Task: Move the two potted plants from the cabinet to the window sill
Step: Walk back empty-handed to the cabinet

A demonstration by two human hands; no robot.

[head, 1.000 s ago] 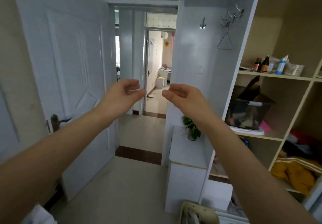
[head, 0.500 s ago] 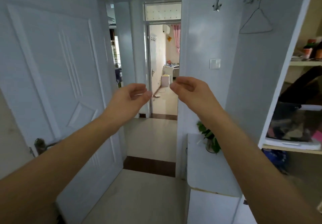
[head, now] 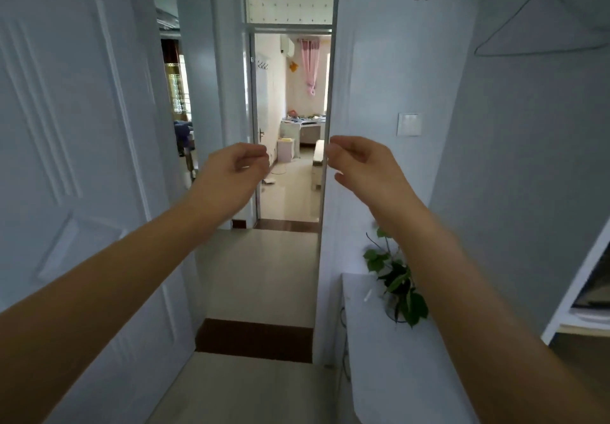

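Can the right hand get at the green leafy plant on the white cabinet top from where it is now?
Probably yes. The right hand is empty, raised above the green leafy plant on the white cabinet top, with nothing between them.

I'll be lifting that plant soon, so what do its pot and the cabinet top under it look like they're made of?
The pot looks like clear glass or plastic: see-through, mostly hidden by leaves, so uncertain. The cabinet top looks like white painted or laminated board: smooth, matte, even colour.
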